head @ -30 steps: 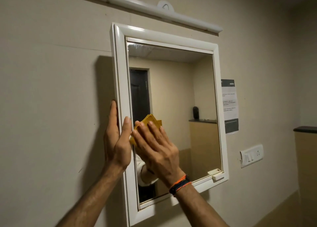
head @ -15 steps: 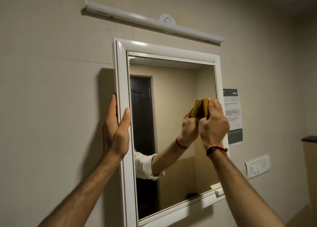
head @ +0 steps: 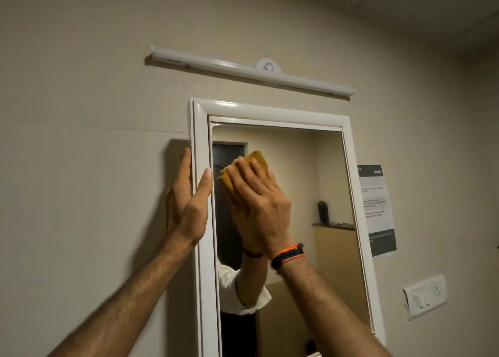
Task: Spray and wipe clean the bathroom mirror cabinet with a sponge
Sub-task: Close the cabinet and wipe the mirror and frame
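Sponge point(head: 244, 173) swept back from mirror's right edge to upper-left | right hand point(head: 256, 202) fingers flat, pressing it on glass | left hand point(head: 189, 202) spread, bracing cabinet frame point(head: 201, 275) | advice: overlap strokes, even pressure.

Showing now: one mirror cabinet point(head: 201, 221), one yellow sponge point(head: 244, 175) at 12 o'clock of the right hand point(head: 259, 208), two hands counting the left hand point(head: 189, 205), one tube light point(head: 253, 71), one notice point(head: 376, 210), one switch plate point(head: 425, 297), one wristband point(head: 287, 255).
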`<action>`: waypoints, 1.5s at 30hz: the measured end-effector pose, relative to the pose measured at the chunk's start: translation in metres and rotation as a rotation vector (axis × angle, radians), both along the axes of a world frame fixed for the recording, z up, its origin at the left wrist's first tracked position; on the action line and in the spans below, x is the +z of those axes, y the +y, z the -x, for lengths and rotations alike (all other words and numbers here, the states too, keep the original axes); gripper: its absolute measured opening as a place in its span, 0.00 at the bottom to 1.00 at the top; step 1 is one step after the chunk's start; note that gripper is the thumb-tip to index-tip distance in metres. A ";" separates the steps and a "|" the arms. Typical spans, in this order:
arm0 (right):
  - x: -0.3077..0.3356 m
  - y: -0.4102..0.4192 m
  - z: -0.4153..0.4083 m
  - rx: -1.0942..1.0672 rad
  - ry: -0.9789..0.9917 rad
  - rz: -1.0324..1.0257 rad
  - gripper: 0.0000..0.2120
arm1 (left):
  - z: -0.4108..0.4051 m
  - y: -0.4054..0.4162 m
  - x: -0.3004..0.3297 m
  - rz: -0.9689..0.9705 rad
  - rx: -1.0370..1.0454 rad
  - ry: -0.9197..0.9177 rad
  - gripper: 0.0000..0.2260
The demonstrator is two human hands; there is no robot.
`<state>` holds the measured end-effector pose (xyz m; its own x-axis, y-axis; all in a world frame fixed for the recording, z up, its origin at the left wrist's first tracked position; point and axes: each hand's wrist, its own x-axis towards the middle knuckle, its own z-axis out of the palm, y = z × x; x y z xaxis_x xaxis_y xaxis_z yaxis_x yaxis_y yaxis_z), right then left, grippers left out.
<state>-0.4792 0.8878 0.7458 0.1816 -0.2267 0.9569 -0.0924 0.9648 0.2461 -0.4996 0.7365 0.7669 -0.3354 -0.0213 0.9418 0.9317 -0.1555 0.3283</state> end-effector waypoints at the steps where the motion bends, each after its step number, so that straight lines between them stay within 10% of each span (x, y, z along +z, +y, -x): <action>1: 0.007 0.017 -0.003 -0.011 0.013 0.042 0.19 | -0.001 -0.001 0.005 0.007 0.011 0.009 0.31; 10: 0.062 0.097 -0.031 -0.066 -0.123 0.688 0.33 | -0.002 0.001 0.032 0.011 0.059 0.013 0.29; 21: 0.075 -0.063 -0.001 -0.006 -0.054 0.150 0.21 | -0.005 0.009 0.044 -0.088 -0.012 -0.047 0.29; 28: 0.073 -0.004 0.005 -0.036 -0.029 -0.120 0.18 | -0.008 0.010 0.039 -0.071 0.039 -0.041 0.22; 39: 0.079 0.158 -0.048 0.026 -0.120 0.637 0.30 | -0.011 0.012 0.029 -0.069 0.048 -0.036 0.22; 45: 0.057 0.111 -0.040 -0.087 -0.201 0.590 0.31 | -0.016 0.013 0.019 -0.093 0.038 -0.052 0.22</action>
<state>-0.4389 0.9990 0.8027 -0.0101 0.3443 0.9388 0.0032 0.9388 -0.3443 -0.4839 0.7494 0.7855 -0.3811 -0.1215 0.9165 0.9195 -0.1527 0.3621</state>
